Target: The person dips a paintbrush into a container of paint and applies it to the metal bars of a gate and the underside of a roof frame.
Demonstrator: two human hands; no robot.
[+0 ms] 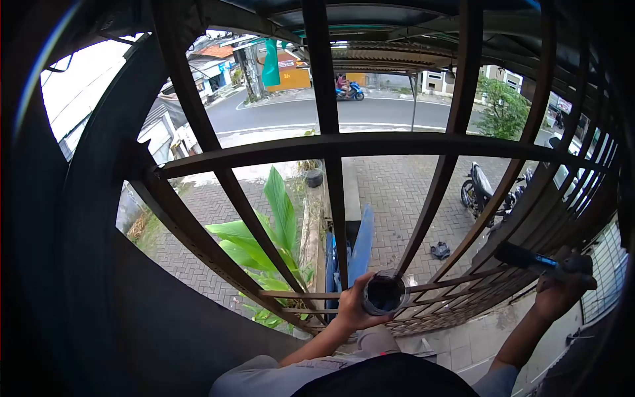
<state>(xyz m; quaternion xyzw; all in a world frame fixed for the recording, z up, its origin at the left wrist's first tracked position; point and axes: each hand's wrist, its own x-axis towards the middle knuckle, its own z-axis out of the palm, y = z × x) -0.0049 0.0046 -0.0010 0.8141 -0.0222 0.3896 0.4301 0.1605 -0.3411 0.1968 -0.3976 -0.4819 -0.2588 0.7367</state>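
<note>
My left hand (352, 309) is wrapped round a clear round cup (385, 295), low in the middle of the head view. The inside of the cup looks dark, and its mouth faces up toward me. At the right, my right hand (554, 294) grips what looks like a wide, dark paintbrush (522, 257) with a blue patch near the hand. Its broad end points left, close to the bars of a dark metal grille (397, 143). The brush and cup are well apart.
Grille bars span the view before me. Beyond them are a leafy green plant (284, 212), a blue panel (361, 245), paving, a black bag (440, 250) and a parked motorcycle (486, 188). A person rides a blue scooter (350, 91) on the road.
</note>
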